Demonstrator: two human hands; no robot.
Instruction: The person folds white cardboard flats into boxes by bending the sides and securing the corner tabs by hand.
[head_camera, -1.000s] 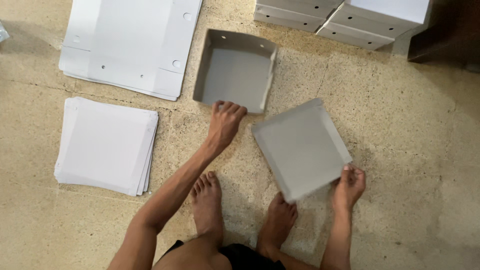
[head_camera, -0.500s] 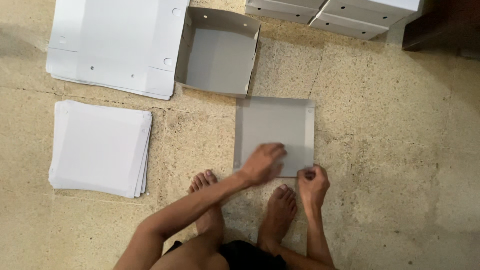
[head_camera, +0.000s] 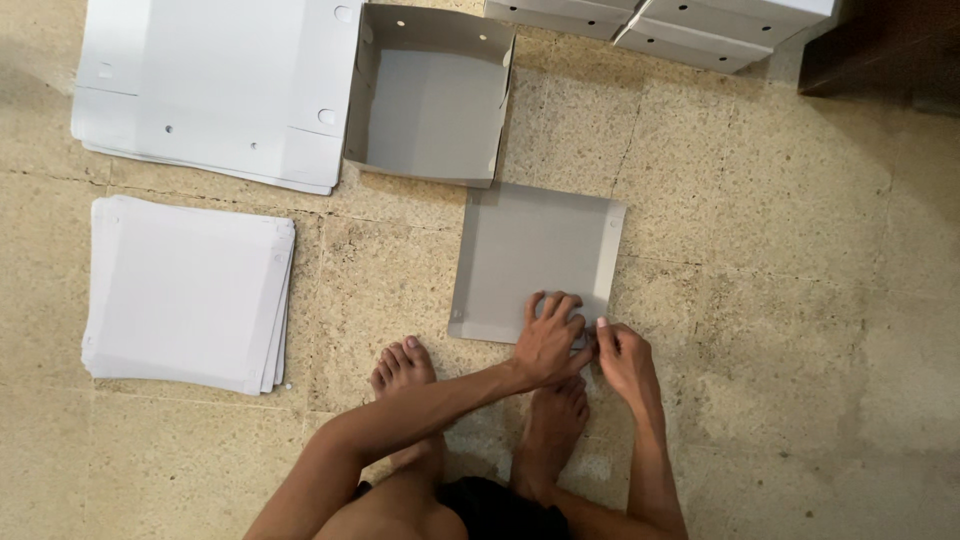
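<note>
A flat grey cardboard sheet (head_camera: 530, 250) lies on the floor in front of my feet. My left hand (head_camera: 550, 340) presses down on its near edge, fingers curled over the card. My right hand (head_camera: 622, 360) pinches the same near edge at the right corner, touching my left hand. Just beyond the sheet stands an open folded grey box tray (head_camera: 430, 95).
A stack of white flat sheets (head_camera: 185, 290) lies at left. Larger white die-cut blanks (head_camera: 215, 90) lie at top left. Finished white boxes (head_camera: 660, 25) are stacked at the top. My bare feet (head_camera: 405, 370) rest near the sheet. A dark object (head_camera: 890, 50) sits at top right.
The grey sheet was turned square and laid flat in front of me. My left hand moved from the floor onto its near edge, and both hands came together there.
</note>
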